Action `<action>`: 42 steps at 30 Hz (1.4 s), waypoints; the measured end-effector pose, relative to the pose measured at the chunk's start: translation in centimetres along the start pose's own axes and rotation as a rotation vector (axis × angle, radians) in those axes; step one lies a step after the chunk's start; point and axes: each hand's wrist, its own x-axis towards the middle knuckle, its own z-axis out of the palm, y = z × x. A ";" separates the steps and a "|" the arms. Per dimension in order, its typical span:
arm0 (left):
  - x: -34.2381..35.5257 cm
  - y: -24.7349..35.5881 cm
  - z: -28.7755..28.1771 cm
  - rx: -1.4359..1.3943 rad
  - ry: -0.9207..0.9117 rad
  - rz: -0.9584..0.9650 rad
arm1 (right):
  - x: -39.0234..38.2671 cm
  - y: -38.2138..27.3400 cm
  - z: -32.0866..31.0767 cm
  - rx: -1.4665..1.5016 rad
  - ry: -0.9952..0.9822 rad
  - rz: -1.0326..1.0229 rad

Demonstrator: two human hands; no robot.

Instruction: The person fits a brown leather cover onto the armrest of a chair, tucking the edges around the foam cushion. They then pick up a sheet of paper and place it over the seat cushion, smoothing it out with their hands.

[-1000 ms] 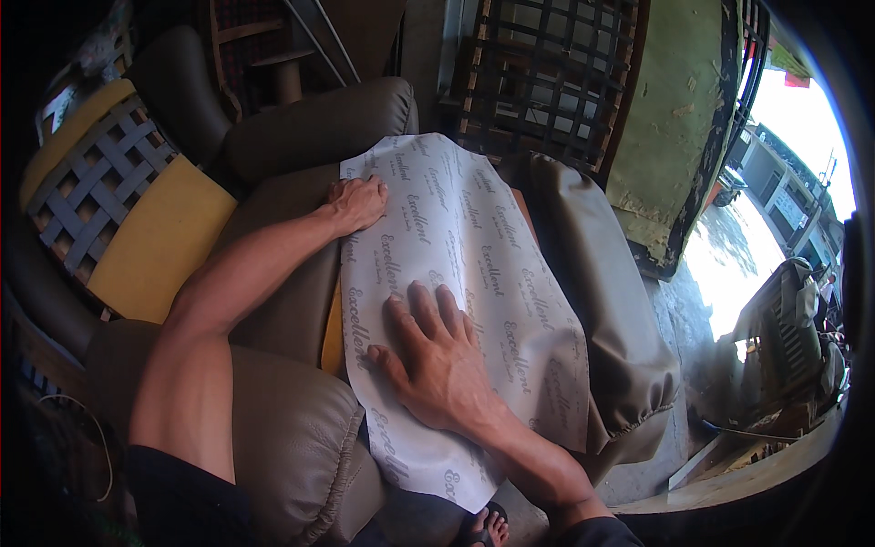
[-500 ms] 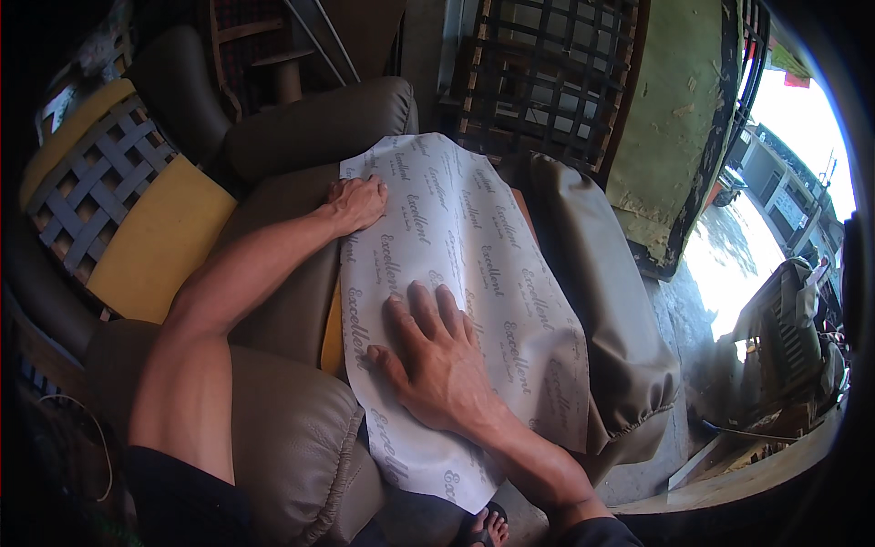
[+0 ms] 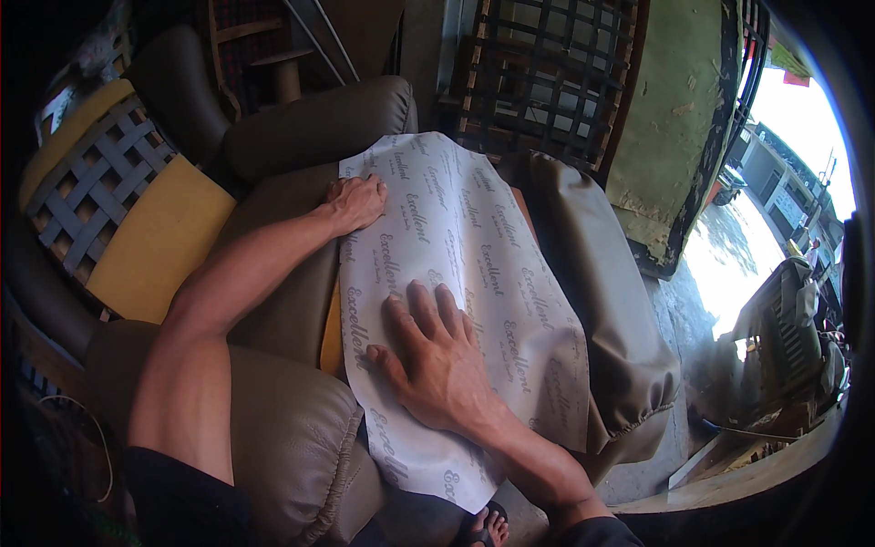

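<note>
A sheet of upholstery leatherette [image 3: 510, 283] lies with its pale, print-covered backing up, draped across the seat of a grey-brown sofa chair [image 3: 273, 273]. At the sheet's left edge, toward the far end, my left hand [image 3: 358, 202] is closed, its fingers bent and bunched on the margin; what its thumb does is hidden. My right hand [image 3: 440, 365] rests palm down on the nearer middle of the sheet, fingers spread. Beside the sheet on the right runs a puffy grey-brown covered section [image 3: 606, 273] with a gathered near end.
Padded armrests stand at the far end [image 3: 319, 123] and near end [image 3: 246, 428] of the seat. To the left is a webbed frame with yellow foam [image 3: 164, 242]. Behind stand a strapped frame [image 3: 547, 82] and a worn greenish panel [image 3: 670, 137]. Scrap wood [image 3: 729, 465] lies at lower right.
</note>
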 end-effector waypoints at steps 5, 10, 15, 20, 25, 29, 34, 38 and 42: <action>0.3 0.9 0.5 0.000 -0.008 0.087 | -0.7 0.3 -0.7 0.005 0.002 0.036; -0.5 -1.4 0.1 0.043 0.050 0.066 | -0.1 -0.5 0.4 0.081 -0.025 0.074; 0.0 -0.1 0.4 0.041 0.044 0.094 | -0.4 -0.2 -0.5 0.103 -0.010 0.095; 1.0 -1.7 1.3 0.098 0.114 0.141 | -0.2 -0.2 0.0 0.091 0.001 0.080; 0.7 -1.4 1.2 0.093 0.106 0.126 | -0.1 -0.2 0.1 0.090 -0.007 0.086; 0.6 -0.9 0.9 0.086 0.073 0.121 | -0.3 -0.1 0.1 0.081 -0.018 0.100; 0.2 -0.7 0.9 0.086 0.096 0.115 | -0.6 -0.2 -0.2 0.082 -0.034 0.109; -0.5 0.0 -0.1 0.039 0.033 0.081 | -0.4 -0.2 0.0 0.059 -0.032 0.097; -0.4 0.3 -0.3 0.022 0.017 0.059 | -0.2 -0.1 -0.5 0.044 -0.066 0.072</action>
